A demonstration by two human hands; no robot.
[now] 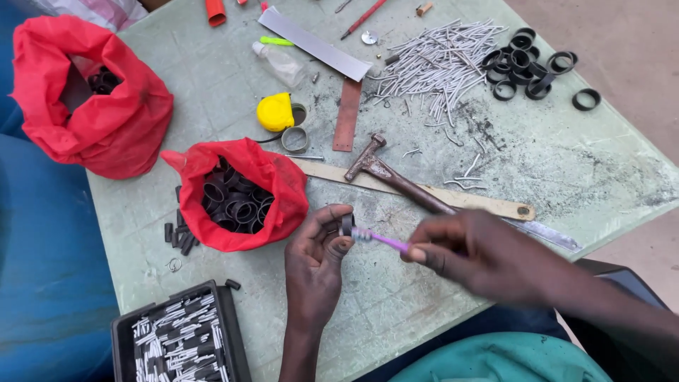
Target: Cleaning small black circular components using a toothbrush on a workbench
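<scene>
Ring-shaped and dark, the small metal ring (pixel 346 225) sat pinched between the thumb and fingertips of our left hand (pixel 316 263), raised just above the surface (pixel 566 163). Our right hand (pixel 472 256) was closed around the handle of a purple toothbrush (pixel 378 239), its bristles touching the ring; that hand was blurred, so we could not tell exactly how the fingers lay.

We judged the main risk to be the grip: only the fingertips held the ring, and a hard stroke of the brush could have twisted it loose, dropping it among the clutter below our hands. A stroke that slid off could also have jabbed the bristles into our thumb.

Just beyond the hands lay a hammer (pixel 396 180) across a long flat ruler (pixel 488 201), close enough for our right wrist to knock. To the left of our left hand, an open red bag (pixel 240 194) held many more dark rings; a dropped ring landing there would have been lost among the rest. Nearer us on that side stood a black tray (pixel 180 339) of short pale pins. Farther away were a yellow tape measure (pixel 275 112), a heap of thin metal rods (pixel 438 64), a pile of black rings (pixel 523 64) and a second red bag (pixel 92 99).
</scene>
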